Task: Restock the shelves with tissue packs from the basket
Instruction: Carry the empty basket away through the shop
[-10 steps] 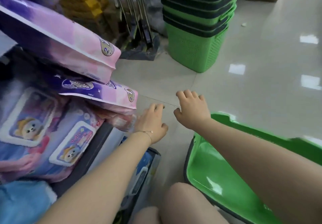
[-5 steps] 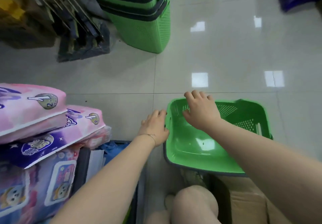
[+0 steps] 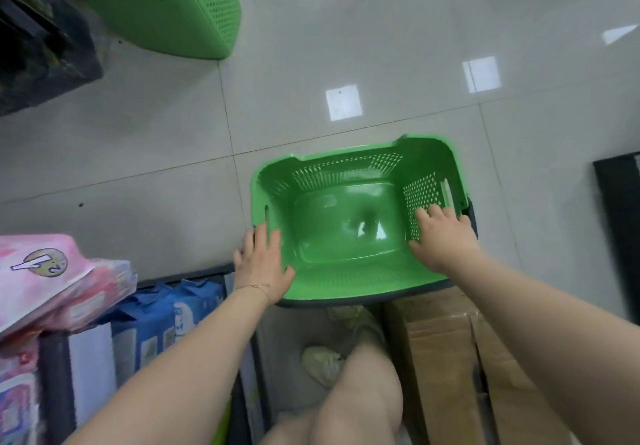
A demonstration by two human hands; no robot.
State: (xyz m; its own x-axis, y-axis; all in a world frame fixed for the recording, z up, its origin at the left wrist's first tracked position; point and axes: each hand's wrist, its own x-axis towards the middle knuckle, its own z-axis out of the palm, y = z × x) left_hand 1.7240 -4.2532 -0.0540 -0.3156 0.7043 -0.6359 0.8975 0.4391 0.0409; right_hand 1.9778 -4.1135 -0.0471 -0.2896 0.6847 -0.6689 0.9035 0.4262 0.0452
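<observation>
The basket [image 3: 346, 159] stands empty on the floor [image 3: 138, 154] at the person's knee. The left hand [image 3: 263, 264] lies flat over its left rim and the right hand [image 3: 440, 240] is spread against the right wall, probably to lift it away. Pink packs [image 3: 52, 282] are stacked at the far left.

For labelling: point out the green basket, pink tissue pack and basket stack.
green basket [image 3: 346, 171], head view, back wall
pink tissue pack [image 3: 69, 289], head view, top face
basket stack [image 3: 211, 5], head view, side wall
</observation>
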